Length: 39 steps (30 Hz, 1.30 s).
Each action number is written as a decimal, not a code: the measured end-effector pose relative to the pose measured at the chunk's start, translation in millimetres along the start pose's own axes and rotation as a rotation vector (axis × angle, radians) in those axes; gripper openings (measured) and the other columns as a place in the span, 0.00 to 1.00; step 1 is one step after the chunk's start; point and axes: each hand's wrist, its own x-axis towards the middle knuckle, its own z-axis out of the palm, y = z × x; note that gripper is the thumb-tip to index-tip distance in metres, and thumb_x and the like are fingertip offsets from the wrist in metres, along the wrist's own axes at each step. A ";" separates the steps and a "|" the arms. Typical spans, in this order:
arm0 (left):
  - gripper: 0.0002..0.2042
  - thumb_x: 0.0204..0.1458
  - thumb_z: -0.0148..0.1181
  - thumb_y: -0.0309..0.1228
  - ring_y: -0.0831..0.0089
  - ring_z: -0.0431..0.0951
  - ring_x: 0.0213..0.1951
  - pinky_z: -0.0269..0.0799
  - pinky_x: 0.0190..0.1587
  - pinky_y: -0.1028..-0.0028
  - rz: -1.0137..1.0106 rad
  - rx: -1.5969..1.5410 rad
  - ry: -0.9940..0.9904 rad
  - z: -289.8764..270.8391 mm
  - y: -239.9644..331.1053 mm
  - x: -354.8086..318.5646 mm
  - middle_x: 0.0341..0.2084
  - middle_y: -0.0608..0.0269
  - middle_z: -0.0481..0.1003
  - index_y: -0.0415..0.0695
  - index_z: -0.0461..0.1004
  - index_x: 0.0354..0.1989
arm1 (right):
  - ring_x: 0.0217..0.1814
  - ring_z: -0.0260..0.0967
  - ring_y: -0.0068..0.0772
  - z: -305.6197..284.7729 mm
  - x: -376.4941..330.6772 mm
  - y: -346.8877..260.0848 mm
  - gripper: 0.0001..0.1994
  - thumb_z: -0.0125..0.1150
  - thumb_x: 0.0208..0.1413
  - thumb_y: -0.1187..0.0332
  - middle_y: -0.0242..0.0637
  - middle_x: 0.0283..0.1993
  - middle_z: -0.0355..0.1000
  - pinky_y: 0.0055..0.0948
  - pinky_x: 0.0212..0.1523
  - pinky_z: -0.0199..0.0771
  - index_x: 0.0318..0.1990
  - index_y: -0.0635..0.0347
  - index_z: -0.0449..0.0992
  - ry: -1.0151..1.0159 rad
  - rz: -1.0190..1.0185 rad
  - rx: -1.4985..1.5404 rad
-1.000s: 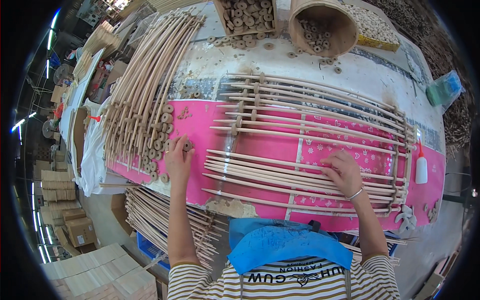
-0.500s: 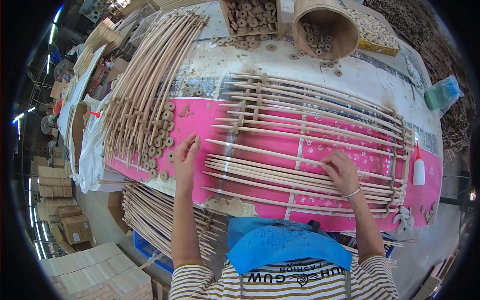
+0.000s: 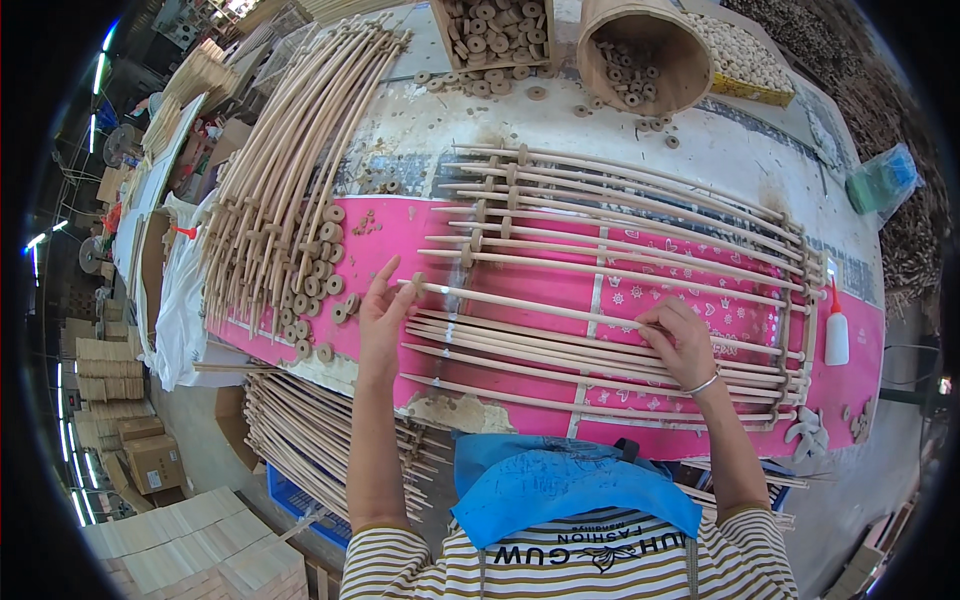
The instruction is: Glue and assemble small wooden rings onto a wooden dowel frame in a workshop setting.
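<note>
A pale wooden rod lies crosswise in front of me, with a small wooden ring on its pointed left end. My left hand is beside that ring, its thumb side close against it and its fingers apart. Farther right, my right hand pinches the same rod between thumb and fingertips. The rods beyond it carry rings near their left ends and join a wooden crosspiece at the right. Several bare rods lie nearer to me, beneath my right wrist.
Ringed rods are piled at the left, beside loose rings. A ring-filled box and a round wooden tub stand at the back. A glue bottle and a white glove lie at the right edge.
My left hand has moved slightly right and its fingers have spread. The ring it held is now on the rod's left tip. My right hand has kept its place on the rod.
</note>
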 end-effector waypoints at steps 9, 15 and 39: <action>0.39 0.65 0.66 0.29 0.80 0.81 0.42 0.75 0.44 0.77 0.077 0.006 0.010 36.6 5.2 -9.9 0.41 0.64 0.83 0.46 0.52 0.81 | 0.39 0.76 0.41 0.2 9.1 -6.6 0.08 0.71 0.54 0.77 0.40 0.36 0.74 0.35 0.39 0.78 0.41 0.63 0.81 0.045 -0.020 0.057; 0.38 0.65 0.65 0.26 0.80 0.78 0.40 0.74 0.43 0.76 0.070 0.114 -0.002 44.2 3.0 -7.1 0.38 0.65 0.81 0.46 0.53 0.81 | 0.42 0.76 0.49 9.4 10.8 14.5 0.06 0.68 0.60 0.67 0.43 0.39 0.77 0.44 0.44 0.77 0.39 0.60 0.81 0.057 -0.038 -0.130; 0.25 0.56 0.71 0.28 0.67 0.78 0.43 0.72 0.48 0.64 0.529 0.899 -0.005 42.8 13.7 -1.0 0.40 0.62 0.79 0.47 0.78 0.65 | 0.45 0.75 0.46 8.3 16.3 34.3 0.07 0.70 0.58 0.68 0.41 0.39 0.77 0.41 0.47 0.76 0.40 0.60 0.81 0.092 -0.033 -0.067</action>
